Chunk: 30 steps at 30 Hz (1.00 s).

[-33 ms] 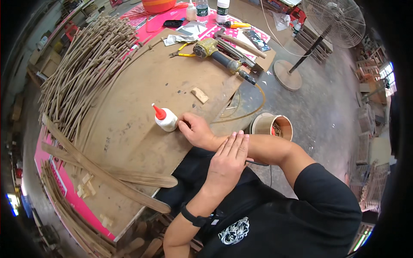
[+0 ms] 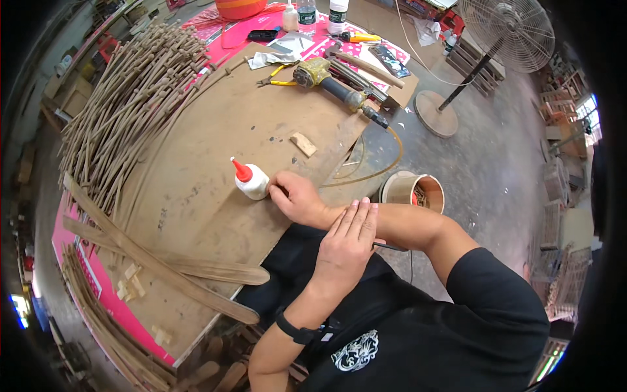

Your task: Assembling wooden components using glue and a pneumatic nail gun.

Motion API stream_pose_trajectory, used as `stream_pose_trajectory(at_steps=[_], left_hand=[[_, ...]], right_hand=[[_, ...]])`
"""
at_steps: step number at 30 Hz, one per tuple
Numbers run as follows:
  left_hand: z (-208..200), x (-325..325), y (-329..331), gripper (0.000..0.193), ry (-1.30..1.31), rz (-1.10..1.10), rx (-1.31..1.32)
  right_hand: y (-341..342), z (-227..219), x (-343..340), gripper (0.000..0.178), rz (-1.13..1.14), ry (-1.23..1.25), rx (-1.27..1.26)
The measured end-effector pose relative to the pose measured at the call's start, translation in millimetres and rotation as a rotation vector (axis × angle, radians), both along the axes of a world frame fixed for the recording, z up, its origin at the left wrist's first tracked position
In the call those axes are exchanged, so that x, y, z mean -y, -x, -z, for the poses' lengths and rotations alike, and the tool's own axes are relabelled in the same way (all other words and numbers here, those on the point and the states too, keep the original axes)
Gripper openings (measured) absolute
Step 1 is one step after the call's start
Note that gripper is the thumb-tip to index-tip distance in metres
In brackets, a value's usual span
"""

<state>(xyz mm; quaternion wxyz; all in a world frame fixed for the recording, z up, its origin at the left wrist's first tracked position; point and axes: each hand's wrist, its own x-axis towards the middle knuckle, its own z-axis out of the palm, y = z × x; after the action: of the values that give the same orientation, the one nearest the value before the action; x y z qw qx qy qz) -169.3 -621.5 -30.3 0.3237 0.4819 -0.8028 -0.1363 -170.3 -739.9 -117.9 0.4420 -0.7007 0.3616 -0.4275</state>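
Note:
My left hand [image 2: 345, 247], with a black band on its wrist, lies flat across my right forearm, fingers stretched out and close together. At the table's near edge rests my right hand [image 2: 297, 200], its fingers curled into a loose fist with nothing visible in them. Right beside its knuckles stands a small white squeeze bottle [image 2: 253, 184] with a red pointed nozzle. The knuckles look very near the bottle or touching it, but do not wrap round it. A small flat wood scrap [image 2: 304, 144] lies farther back on the brown board [image 2: 209, 140].
Thin wooden sticks with knobbed ends [image 2: 130, 104] pile up at left. Curved wooden slats [image 2: 176, 274] cross the near left corner. Beyond lie a yellow air nailer [image 2: 326, 81] with its hose, yellow-handled pliers [image 2: 281, 80] and a phone [image 2: 390, 62]. A bucket [image 2: 431, 189] and a fan [image 2: 509, 29] stand right.

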Motion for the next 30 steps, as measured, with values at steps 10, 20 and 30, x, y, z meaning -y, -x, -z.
stream_pose_trajectory(at_steps=[10,20,30], left_hand=[[13.8,9.7,4.3,0.062,0.195,0.120,0.151],[5.2,9.1,4.4,0.055,0.317,0.122,0.286],[1.4,-15.0,1.8,0.045,0.451,0.170,0.281]], right_hand=[[16.5,-14.0,16.8,0.009,-0.049,0.531,-0.361],[5.9,0.7,35.7,0.021,0.144,-0.360,-0.021],[3.5,3.3,43.0,0.022,0.157,-0.486,0.127]])
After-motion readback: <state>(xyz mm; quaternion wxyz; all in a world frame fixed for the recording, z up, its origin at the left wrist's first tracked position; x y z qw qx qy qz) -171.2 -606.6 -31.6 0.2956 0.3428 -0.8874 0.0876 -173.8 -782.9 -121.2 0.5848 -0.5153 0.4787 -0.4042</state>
